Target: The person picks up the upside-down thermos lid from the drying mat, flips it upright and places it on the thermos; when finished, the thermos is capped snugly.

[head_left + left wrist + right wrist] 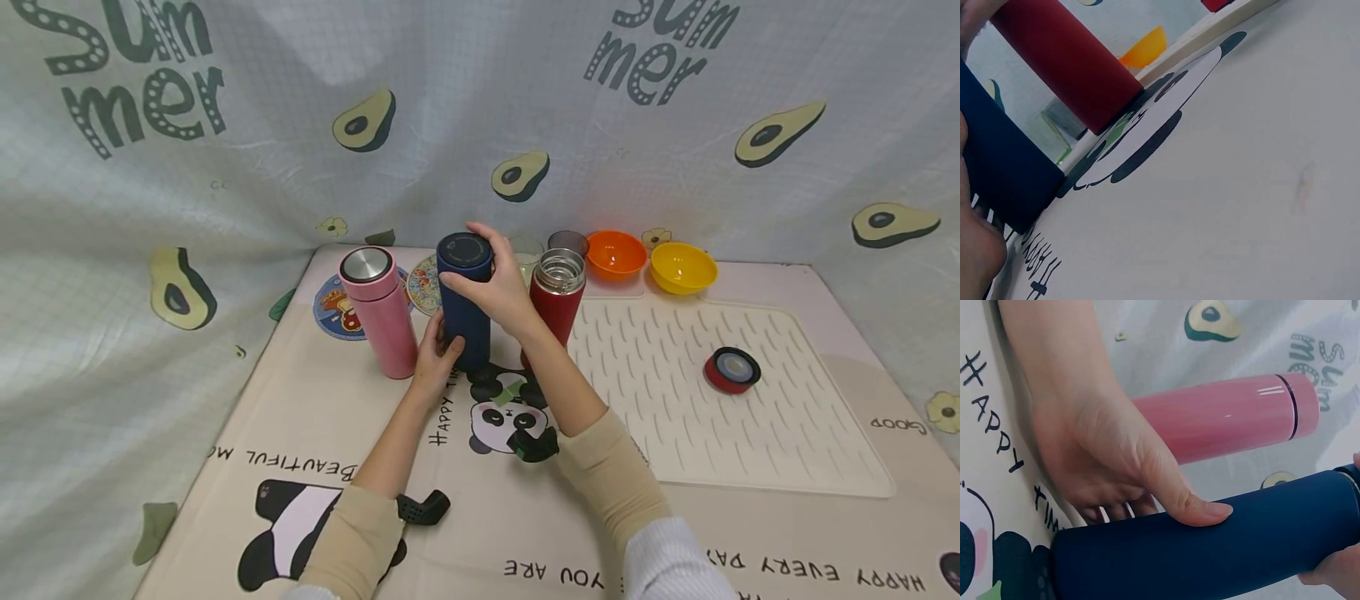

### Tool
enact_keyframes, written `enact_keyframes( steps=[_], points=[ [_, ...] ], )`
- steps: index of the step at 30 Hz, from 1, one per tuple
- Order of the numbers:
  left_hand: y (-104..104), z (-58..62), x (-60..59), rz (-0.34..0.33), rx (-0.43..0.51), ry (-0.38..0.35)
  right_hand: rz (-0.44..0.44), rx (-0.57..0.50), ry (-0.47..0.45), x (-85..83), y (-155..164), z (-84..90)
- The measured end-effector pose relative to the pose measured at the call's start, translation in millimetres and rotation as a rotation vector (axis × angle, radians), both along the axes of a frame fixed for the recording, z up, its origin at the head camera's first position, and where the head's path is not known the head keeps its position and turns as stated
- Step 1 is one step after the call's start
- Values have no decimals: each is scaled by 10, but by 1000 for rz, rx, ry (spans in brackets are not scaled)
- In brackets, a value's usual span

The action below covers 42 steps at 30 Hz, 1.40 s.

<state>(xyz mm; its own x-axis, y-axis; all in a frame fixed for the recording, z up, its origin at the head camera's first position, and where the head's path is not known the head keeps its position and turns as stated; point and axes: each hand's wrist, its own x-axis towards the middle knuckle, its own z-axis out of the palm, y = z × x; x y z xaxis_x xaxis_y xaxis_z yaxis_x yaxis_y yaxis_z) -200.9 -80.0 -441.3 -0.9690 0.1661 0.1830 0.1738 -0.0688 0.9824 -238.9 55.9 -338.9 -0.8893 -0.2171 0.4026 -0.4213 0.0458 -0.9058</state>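
1. Our right hand is wrapped around the top of the navy flask, fingers curled over its lid, so it's clamped on the cap end.
2. Our left hand grips the same flask low down near its base; in the right wrist view the thumb lies pressed flat along the navy body with the other fingers tucked behind it.
3. So the flask sits between the two grips, standing upright on the table mat, just above the panda print.
4. Just left of it stands a pink flask with a silver lid, close but not touching as far as we can tell.
5. Just right stands a red flask with its top open; its red lid lies well off to the right on the ribbed cream mat.
6. At the far side sit an orange bowl and a yellow bowl, side by side.
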Motion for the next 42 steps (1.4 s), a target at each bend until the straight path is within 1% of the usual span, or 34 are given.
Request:
enact_keyframes(
  steps=[2,8,10,14,17,19,25,29,34,37,42],
  points=[
    [2,2,0,-1,7,-5,1,27,-6,4,3,6],
    [4,7,2,-6,19,-5,26,30,23,22,6,47],
    [4,5,2,-7,19,1,29,25,17,58,6,88],
    [3,-3,3,-6,17,13,22,-8,-23,164,-7,193],
    [5,-9,2,-7,23,20,-12,12,-33,208,-32,244],
    [6,-11,1,-10,30,22,-13,15,-41,208,-38,252],
    [9,-16,0,-10,27,26,65,-37,-77,67,16,105],
    [11,-16,-5,-10,29,33,69,-76,-72,5,29,45],
    [10,-18,-12,-7,28,24,106,-139,-64,-17,23,32],
    [9,-19,-13,-9,32,26,125,-156,-54,-15,32,33],
    [9,-22,-16,-11,36,36,132,-172,-38,-11,56,29]
  ],
)
